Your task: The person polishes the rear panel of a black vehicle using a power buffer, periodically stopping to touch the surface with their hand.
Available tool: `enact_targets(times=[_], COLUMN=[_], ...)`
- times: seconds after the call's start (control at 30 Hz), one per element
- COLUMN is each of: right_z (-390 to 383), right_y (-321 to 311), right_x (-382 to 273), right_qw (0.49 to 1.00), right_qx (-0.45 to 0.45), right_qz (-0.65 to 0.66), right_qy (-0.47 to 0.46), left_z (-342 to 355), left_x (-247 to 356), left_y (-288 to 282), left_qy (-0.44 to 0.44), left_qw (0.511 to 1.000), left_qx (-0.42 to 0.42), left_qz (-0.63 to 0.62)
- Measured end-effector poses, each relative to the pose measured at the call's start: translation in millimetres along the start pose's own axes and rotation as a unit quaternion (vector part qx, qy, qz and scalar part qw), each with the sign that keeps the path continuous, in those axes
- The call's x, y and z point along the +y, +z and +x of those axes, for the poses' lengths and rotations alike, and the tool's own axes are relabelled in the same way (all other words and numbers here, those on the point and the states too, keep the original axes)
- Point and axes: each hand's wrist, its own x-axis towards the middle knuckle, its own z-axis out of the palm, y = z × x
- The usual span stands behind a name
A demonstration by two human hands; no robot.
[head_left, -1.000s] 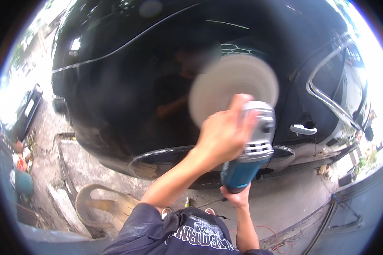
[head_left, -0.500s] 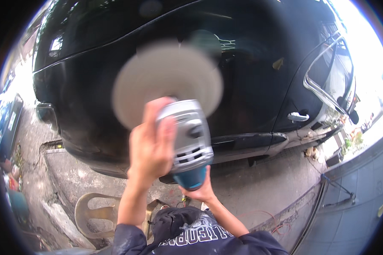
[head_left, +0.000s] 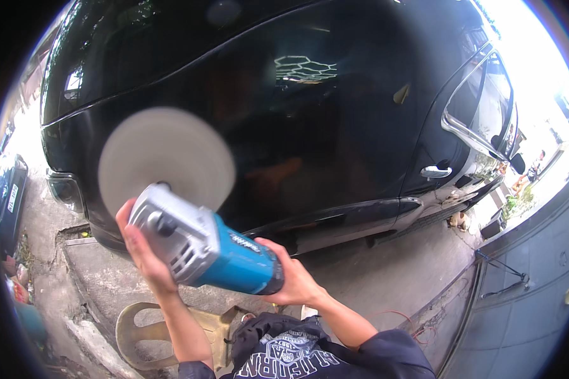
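Both of my hands hold a power polisher (head_left: 234,256) with a silver-grey head and a blue body. My left hand (head_left: 148,252) is wrapped round the side of the metal head. At the dark rear end of the body, my right hand (head_left: 291,275) grips the handle. The round whitish pad (head_left: 167,155) looks smeared, as if spinning, and lies over the lower left part of a glossy black car's side panel (head_left: 335,151). Whether the whole pad face touches the paint I cannot tell. A net-like light reflection shows in the panel above.
A tan plastic chair (head_left: 133,338) stands by my left forearm. The car's door handle (head_left: 436,172) and chrome-edged window (head_left: 480,107) are to the right. Another dark vehicle (head_left: 9,196) is at far left. An orange cord (head_left: 417,325) lies on the concrete, beside a grey panelled surface (head_left: 518,316).
The polisher has moved left and slightly down across the panel, and its body has swung so its rear points right. Both hands have kept hold of it.
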Motion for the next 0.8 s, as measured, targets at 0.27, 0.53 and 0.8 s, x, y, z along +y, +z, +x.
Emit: enact_targets(times=[0.27,0.53,0.8], right_z=[-65,-91,-46], right_y=[-113,-157,-81], right_x=[30,60,34], right_qw=[0.978,0.918,0.978], right_qx=[0.194,0.279,0.180], right_qz=[0.081,0.273,0.098], right_qy=[0.001,0.062,-0.046], left_z=[-11,-38,-12], left_x=[69,98,67], left_y=[197,312,174], left_qy=[0.337,0.114,0.202], left_qw=[0.882,0.894,0.940], left_qx=[-0.252,-0.410,-0.228], left_qz=[0.212,0.142,0.157])
